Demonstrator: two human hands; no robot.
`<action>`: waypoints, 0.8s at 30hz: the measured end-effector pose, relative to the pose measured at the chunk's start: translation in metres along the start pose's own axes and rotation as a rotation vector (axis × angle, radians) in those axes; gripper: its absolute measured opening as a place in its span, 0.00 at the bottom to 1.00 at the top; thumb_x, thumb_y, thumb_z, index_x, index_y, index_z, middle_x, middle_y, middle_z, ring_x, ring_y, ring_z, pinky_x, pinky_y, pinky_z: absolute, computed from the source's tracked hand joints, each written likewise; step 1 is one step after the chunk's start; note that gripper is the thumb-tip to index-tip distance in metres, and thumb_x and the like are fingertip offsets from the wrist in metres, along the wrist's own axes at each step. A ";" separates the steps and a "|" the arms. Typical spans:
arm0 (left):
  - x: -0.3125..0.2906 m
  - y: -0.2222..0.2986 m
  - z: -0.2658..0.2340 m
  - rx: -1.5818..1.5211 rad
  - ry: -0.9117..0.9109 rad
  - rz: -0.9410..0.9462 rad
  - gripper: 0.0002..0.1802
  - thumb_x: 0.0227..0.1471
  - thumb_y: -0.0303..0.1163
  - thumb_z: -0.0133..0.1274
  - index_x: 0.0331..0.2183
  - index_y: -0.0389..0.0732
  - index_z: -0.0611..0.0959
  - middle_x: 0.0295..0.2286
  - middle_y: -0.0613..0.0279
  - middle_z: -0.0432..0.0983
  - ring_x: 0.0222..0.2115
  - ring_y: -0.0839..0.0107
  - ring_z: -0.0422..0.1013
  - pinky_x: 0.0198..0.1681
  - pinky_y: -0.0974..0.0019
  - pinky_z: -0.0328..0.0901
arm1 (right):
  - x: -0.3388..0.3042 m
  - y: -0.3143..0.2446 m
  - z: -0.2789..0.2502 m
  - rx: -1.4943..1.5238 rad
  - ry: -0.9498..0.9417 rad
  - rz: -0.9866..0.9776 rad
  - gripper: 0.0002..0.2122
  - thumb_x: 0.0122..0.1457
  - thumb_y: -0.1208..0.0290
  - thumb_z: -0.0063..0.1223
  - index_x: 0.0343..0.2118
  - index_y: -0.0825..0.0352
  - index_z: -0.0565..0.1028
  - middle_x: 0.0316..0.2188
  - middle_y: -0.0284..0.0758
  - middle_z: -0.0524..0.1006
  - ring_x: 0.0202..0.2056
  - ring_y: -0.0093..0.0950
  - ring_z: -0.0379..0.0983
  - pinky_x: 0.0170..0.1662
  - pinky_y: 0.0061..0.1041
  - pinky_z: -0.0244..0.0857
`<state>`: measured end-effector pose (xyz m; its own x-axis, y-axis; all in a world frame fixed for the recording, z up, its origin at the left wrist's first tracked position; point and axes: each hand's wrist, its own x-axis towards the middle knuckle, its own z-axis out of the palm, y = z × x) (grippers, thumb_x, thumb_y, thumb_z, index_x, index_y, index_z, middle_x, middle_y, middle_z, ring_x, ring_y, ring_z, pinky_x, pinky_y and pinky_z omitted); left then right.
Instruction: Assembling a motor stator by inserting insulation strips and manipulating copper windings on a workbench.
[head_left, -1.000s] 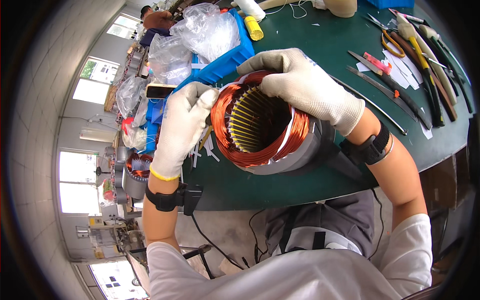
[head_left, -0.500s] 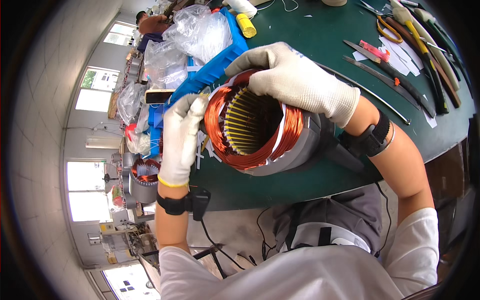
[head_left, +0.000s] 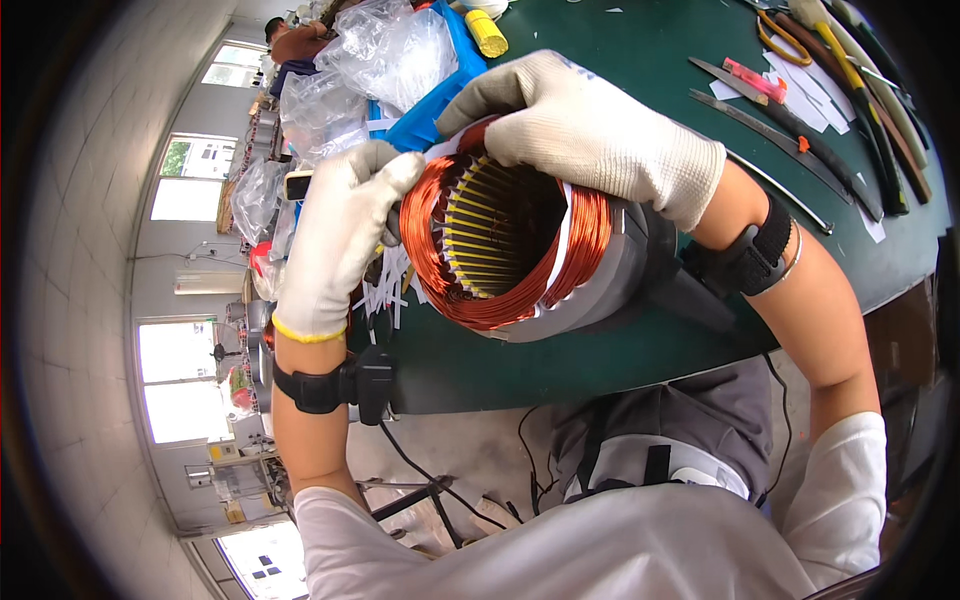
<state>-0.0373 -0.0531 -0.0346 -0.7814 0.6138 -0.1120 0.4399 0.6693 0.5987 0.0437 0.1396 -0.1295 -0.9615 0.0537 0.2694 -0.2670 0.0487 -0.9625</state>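
A motor stator (head_left: 590,300) in a grey housing stands tilted on the table, its open end facing me. Thick copper windings (head_left: 430,240) ring the bore, and yellow slot strips (head_left: 478,240) line the inside. White insulation strips show between the coils. My right hand (head_left: 580,125), in a white knitted glove, grips the far rim of the windings, thumb toward the bore and fingers over the outer side. At the windings' left edge is my gloved left hand (head_left: 340,220), its fingers curled. What its fingertips hold is hidden.
White paper scraps (head_left: 385,285) lie left of the stator. Farther back are a blue bin (head_left: 465,60) with clear plastic bags (head_left: 390,60) and a yellow roll (head_left: 487,35). Scissors (head_left: 765,130), a metal rod (head_left: 790,195) and other tools lie at right. A person (head_left: 298,45) sits far left.
My left hand has shifted left and its fingers have curled in more at the winding's edge. The right hand has moved slightly away from me along the rim. The stator keeps nearly the same place.
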 end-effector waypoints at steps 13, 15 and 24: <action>-0.005 -0.010 0.022 0.349 0.184 0.284 0.18 0.51 0.39 0.62 0.32 0.32 0.78 0.19 0.63 0.70 0.20 0.74 0.66 0.28 0.67 0.65 | -0.008 0.005 0.008 -0.010 0.115 -0.051 0.16 0.53 0.77 0.47 0.44 0.72 0.79 0.35 0.34 0.81 0.38 0.20 0.77 0.46 0.21 0.70; -0.003 -0.014 0.023 0.258 0.228 0.327 0.15 0.53 0.36 0.60 0.31 0.32 0.78 0.22 0.59 0.74 0.22 0.74 0.69 0.30 0.68 0.66 | -0.009 -0.002 0.012 -0.024 0.139 -0.057 0.16 0.53 0.77 0.47 0.44 0.71 0.79 0.34 0.35 0.82 0.38 0.20 0.77 0.46 0.22 0.71; -0.001 -0.030 0.035 0.337 0.376 0.444 0.13 0.51 0.32 0.60 0.37 0.34 0.81 0.28 0.53 0.80 0.26 0.65 0.76 0.33 0.66 0.68 | 0.029 -0.013 0.009 -0.903 0.091 -0.500 0.11 0.53 0.73 0.51 0.38 0.63 0.81 0.36 0.41 0.81 0.38 0.35 0.79 0.42 0.31 0.72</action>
<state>-0.0339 -0.0590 -0.0798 -0.5685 0.7142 0.4084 0.8216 0.5184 0.2371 0.0187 0.1311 -0.1092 -0.7357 -0.1047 0.6692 -0.4500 0.8139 -0.3675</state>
